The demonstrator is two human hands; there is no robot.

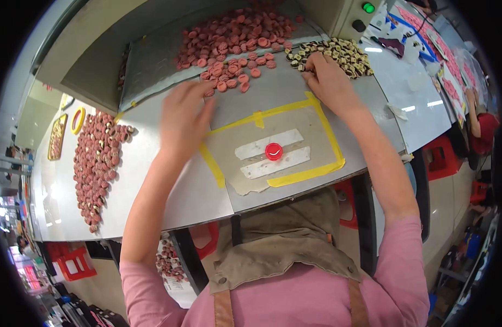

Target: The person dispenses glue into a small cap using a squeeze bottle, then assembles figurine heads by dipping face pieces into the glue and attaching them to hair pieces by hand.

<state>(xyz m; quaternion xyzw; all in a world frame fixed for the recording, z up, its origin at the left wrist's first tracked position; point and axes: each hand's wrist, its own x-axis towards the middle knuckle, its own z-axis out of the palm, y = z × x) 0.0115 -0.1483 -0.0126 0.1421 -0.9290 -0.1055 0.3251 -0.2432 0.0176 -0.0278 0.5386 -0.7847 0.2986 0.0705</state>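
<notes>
My left hand [184, 117] is over the grey table at the near left edge of a heap of small round pink caps [237, 35]. Motion smears its fingers, so whether they hold anything is unclear. At the left edge of a pile of small cream-and-dark pieces [346, 57] is my right hand [328, 82], its fingers curled down and closed. What lies in its fingertips, if anything, is hidden. Between my forearms a bright red round cap [274, 152] with a white curved mark rests on two pale strips [270, 144], on a board [221, 143] edged with yellow tape.
Left on the table lies a long heap of pinkish-red round pieces [98, 163], beside a yellow tape roll [78, 120] and a small filled tray [56, 137]. A machine housing [98, 49] overhangs the back. Another person's arm [473, 114] reaches to a table at far right.
</notes>
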